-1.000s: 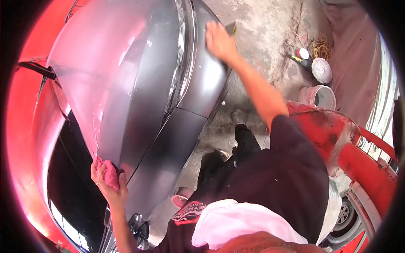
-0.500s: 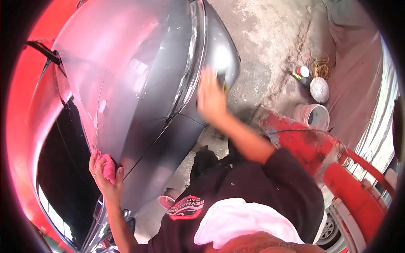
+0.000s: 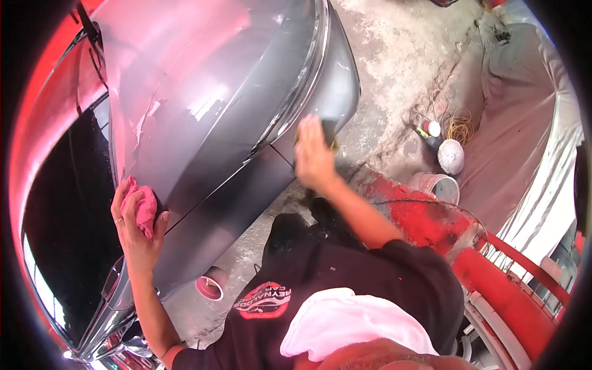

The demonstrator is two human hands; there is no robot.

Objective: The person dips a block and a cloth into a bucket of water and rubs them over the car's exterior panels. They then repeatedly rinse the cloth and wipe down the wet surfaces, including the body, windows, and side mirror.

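Note:
My left hand point(image 3: 139, 237) is closed round a crumpled pink cloth point(image 3: 145, 209), resting at the edge of the grey car's hood point(image 3: 216, 111) beside the dark windshield point(image 3: 68, 216). Against the car's front corner, near the headlight strip point(image 3: 302, 92), my right hand point(image 3: 316, 154) presses a dark, flat pad with a yellowish edge point(image 3: 330, 131). Its fingers lie over the pad, which is partly hidden beneath them. Pale reflections show on the hood.
A red metal part point(image 3: 407, 209) lies right of my right arm. Beyond it are a white bucket point(image 3: 439, 187), a polisher with a round white pad point(image 3: 451, 156) and a coiled yellow cord point(image 3: 460, 126). A small pink bucket point(image 3: 210, 285) stands beside the car.
The view has shifted. My right hand and the pad have moved slightly down along the car's corner. My left hand, still holding the cloth, appears further up and left.

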